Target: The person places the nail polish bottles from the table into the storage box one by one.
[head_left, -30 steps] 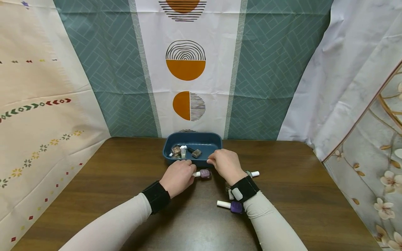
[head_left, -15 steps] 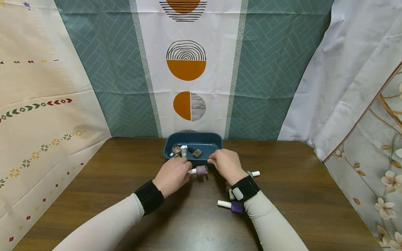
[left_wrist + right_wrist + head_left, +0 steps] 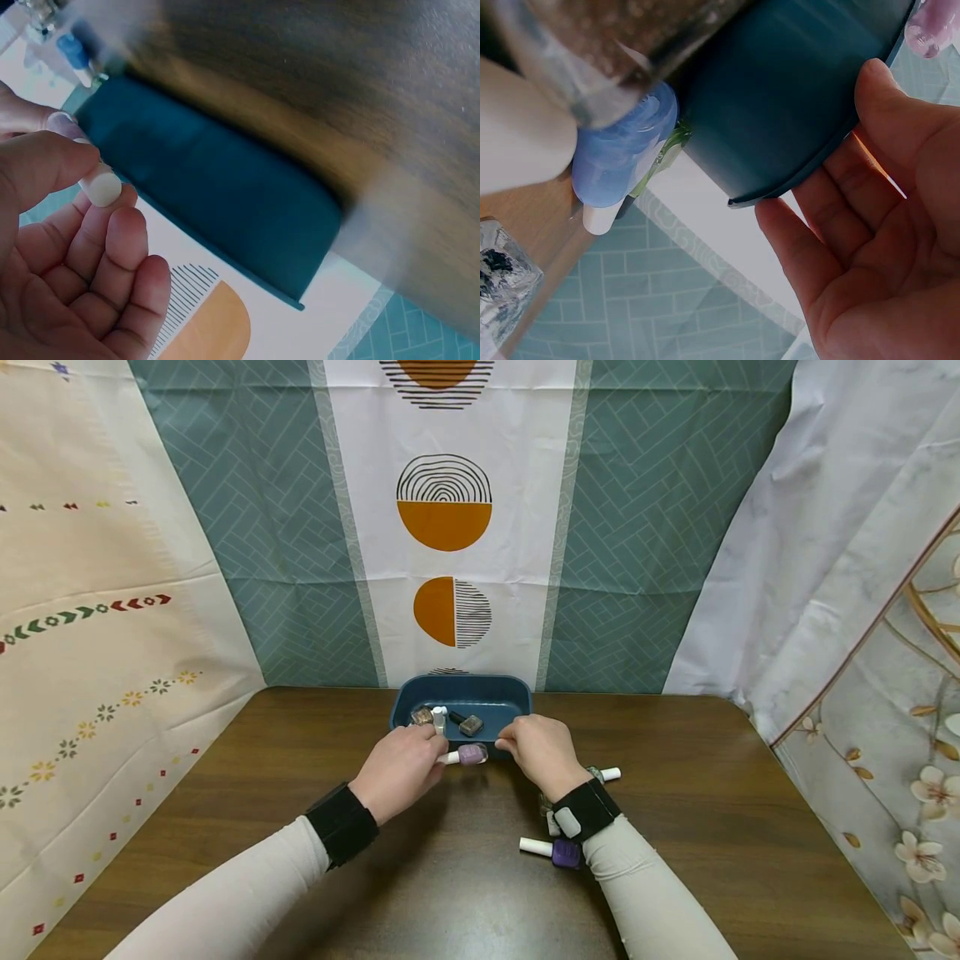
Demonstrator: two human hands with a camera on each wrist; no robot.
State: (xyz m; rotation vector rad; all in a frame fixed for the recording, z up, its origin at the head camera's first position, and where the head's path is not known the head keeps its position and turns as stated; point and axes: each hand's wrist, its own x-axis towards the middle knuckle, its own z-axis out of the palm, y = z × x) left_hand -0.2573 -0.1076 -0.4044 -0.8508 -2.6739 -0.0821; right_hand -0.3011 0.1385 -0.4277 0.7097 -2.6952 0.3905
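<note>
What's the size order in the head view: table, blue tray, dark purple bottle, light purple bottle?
Largest to smallest:
1. Table
2. Blue tray
3. Dark purple bottle and light purple bottle: unranked; the left hand partly hides the light one.

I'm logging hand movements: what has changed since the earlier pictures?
The left hand has moved forward and left, carrying the lilac bottle toward the blue tray. Nothing was visibly let go or newly grasped. The right hand still holds the tray's rim; the dark purple bottle stayed put.
</note>
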